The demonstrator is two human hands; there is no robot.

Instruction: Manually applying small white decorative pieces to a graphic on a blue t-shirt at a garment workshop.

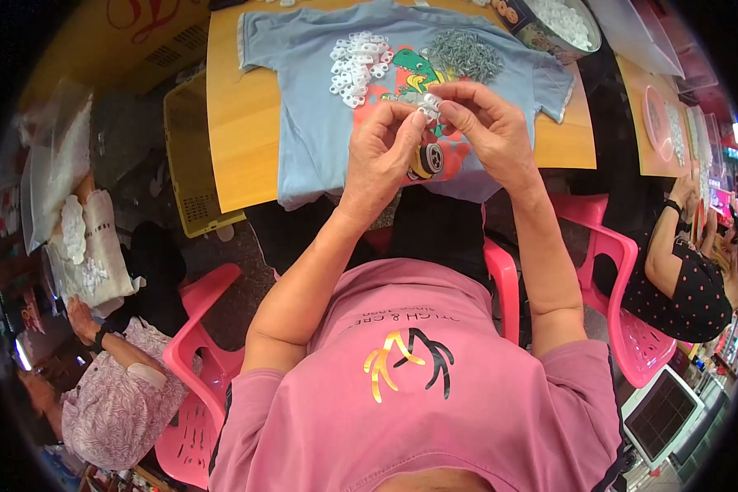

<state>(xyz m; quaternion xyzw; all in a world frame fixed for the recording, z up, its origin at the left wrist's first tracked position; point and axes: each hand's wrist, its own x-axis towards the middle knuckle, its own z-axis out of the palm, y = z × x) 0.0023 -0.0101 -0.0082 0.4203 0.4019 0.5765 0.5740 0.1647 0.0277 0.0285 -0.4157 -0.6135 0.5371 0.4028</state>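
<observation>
My left hand [381, 146] and my right hand [498, 135] meet above the near part of a light blue T-shirt [316, 148] spread on the table. Thumb and forefinger of each are pinched on small white plastic pieces [429, 103] between them; the exact shape is partly covered by the fingertips. Beyond my left hand lies a heap of white plastic pieces with holes [359, 66]. Past my right hand is a heap of small grey metal screws or nails [467, 55], too fine to tell which. Below my fingers a round black-and-yellow object [428, 160] shows, perhaps part of the shirt's print.
A round tin [562, 29] full of white pieces stands at the table's far right. A yellow crate [190, 156] is by the table's left side. Co-workers sit on pink chairs [611, 262] at both sides, one with a hand [82, 320] over white pieces.
</observation>
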